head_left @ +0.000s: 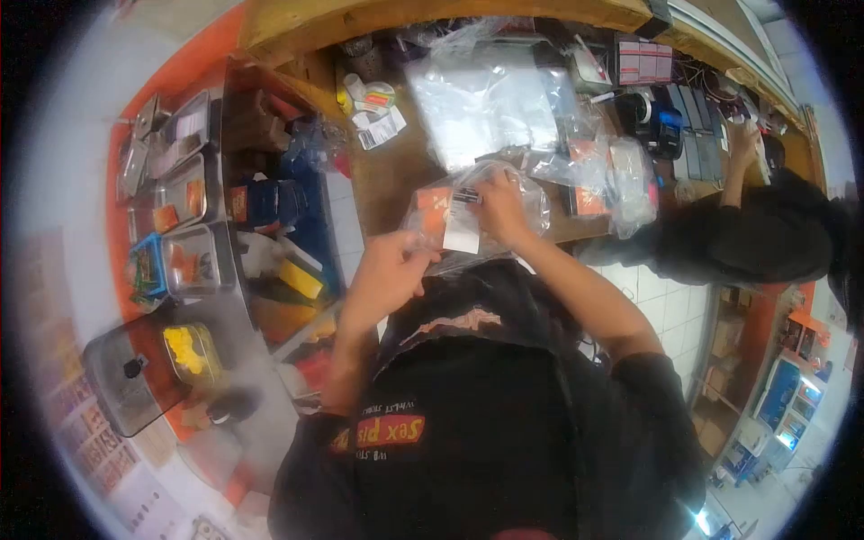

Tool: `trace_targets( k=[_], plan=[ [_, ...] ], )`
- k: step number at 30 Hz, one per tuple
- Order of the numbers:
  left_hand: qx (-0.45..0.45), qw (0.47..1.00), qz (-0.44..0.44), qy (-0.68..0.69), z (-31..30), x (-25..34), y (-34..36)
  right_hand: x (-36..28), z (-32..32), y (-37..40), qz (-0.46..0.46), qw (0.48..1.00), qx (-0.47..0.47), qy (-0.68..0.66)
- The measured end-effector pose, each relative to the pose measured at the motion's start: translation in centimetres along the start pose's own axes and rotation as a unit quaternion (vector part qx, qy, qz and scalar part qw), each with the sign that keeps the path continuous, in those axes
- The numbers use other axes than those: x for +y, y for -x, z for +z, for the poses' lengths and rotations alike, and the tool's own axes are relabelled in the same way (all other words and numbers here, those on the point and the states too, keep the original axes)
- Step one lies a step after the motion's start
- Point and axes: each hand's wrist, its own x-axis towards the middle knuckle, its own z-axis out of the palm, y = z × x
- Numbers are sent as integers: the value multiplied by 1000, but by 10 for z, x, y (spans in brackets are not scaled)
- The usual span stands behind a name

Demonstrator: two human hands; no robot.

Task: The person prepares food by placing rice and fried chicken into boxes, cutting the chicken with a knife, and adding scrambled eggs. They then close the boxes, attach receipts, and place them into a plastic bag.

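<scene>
A clear plastic bag (pixel 529 191) with an orange-and-white packet (pixel 433 205) inside lies at the front edge of the wooden table. On it is a white paper label (pixel 463 227) with dark print at its top. My left hand (pixel 389 272) pinches the bag's lower left side between thumb and fingers. Bent over the label's upper right, my right hand (pixel 501 209) presses its fingers together on the label's edge, against the bag.
Flat clear plastic bags (pixel 486 103) are stacked behind. More wrapped packets (pixel 591 184) lie right, near a black label printer (pixel 664 126). Tape rolls (pixel 376 94) stand at back left. Metal trays (pixel 200 256) line a left counter. Another person's hand (pixel 742 144) works at right.
</scene>
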Motion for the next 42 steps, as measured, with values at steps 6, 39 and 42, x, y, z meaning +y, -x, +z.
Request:
trace_targets(
  k=[6, 39, 42],
  plan=[
    [39, 983, 134, 120, 11, -31, -13, 4, 5, 5, -38, 997, -50, -50],
    [92, 921, 322, -201, 80, -108, -102, 39, -64, -151, 68, 964, -32, -255],
    [54, 933, 299, -190, 74, -104, -104, 71, 17, -220, -55, 995, 79, -1]
  ],
)
